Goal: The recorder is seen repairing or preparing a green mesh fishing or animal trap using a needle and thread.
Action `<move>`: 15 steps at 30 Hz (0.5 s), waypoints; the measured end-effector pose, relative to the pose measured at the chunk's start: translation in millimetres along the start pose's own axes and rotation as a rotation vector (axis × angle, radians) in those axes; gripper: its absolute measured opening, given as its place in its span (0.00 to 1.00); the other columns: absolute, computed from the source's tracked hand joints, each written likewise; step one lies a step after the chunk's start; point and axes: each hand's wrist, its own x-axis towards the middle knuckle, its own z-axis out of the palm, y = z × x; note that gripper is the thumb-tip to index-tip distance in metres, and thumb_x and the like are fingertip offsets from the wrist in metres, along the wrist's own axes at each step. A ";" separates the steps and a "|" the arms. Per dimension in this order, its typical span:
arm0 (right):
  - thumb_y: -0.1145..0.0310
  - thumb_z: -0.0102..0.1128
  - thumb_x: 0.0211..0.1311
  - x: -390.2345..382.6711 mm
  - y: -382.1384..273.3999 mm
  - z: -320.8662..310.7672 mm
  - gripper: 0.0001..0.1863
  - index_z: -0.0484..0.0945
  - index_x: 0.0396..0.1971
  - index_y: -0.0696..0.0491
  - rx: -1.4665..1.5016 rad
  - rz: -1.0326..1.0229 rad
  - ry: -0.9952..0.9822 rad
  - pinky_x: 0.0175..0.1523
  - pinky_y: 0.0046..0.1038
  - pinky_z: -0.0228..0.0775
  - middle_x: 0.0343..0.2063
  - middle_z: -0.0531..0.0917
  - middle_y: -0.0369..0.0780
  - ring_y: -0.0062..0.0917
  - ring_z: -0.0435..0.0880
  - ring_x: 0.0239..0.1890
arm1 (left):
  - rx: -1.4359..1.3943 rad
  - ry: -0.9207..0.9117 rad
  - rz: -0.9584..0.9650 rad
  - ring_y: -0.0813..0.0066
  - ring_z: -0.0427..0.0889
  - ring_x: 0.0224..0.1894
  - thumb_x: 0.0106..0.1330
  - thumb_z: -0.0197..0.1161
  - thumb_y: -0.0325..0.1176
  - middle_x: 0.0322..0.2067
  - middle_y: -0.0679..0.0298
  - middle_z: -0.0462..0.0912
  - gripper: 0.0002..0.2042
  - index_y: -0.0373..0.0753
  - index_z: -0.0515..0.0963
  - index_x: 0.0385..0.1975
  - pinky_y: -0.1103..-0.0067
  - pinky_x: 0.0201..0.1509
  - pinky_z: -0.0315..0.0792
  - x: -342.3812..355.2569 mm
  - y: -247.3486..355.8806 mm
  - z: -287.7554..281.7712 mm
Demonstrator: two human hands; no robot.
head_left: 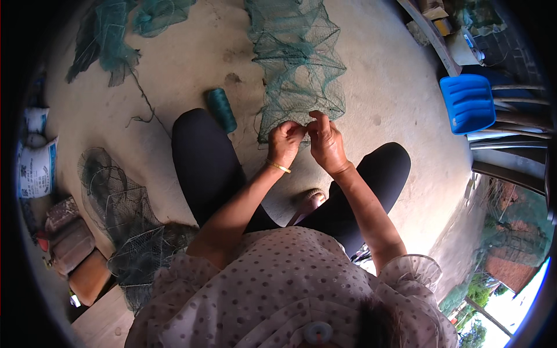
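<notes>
My left hand (pixel 284 143) and my right hand (pixel 326 142) meet between my knees, fingertips pinched together. Whatever lies between them is too small to make out. Just beyond them stretches a green mesh fishing net trap (pixel 301 75), its folded sections running away across the floor. Its near edge lies right at my fingers. A spool of dark teal twine (pixel 221 110) lies on the floor beside my left knee. A yellow bangle circles my left wrist.
More netting (pixel 110 43) lies at the far left, with a cord trailing from it. A dark mesh trap (pixel 130 223) rests by my left side, near stacked bricks (pixel 71 243) and white sacks (pixel 38 168). On the right are a blue plastic shovel (pixel 467 103) and several poles.
</notes>
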 end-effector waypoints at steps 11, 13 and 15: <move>0.72 0.62 0.54 37.3 -51.5 -24.5 0.09 0.82 0.36 0.51 -0.290 -0.056 -0.044 0.48 0.30 0.70 0.33 0.81 0.40 0.35 0.82 0.38 | 0.121 0.044 0.170 0.86 0.72 0.28 0.55 0.64 0.20 0.22 0.71 0.74 0.04 0.36 0.77 0.25 0.84 0.33 0.68 6.2 -1.8 -4.3; 0.69 0.61 0.55 49.7 -46.0 -15.2 0.07 0.82 0.34 0.50 -0.378 -0.047 -0.135 0.47 0.31 0.71 0.33 0.81 0.41 0.36 0.82 0.38 | -0.060 0.050 0.164 0.86 0.72 0.28 0.56 0.64 0.20 0.23 0.71 0.74 0.04 0.36 0.77 0.27 0.84 0.33 0.68 5.3 -1.6 4.3; 0.63 0.59 0.56 64.4 -28.0 0.5 0.07 0.82 0.28 0.50 -0.484 0.036 -0.427 0.43 0.36 0.75 0.31 0.82 0.42 0.37 0.84 0.36 | -0.238 0.054 0.153 0.86 0.71 0.29 0.56 0.64 0.21 0.23 0.71 0.75 0.05 0.36 0.76 0.29 0.83 0.34 0.68 5.8 -6.8 5.3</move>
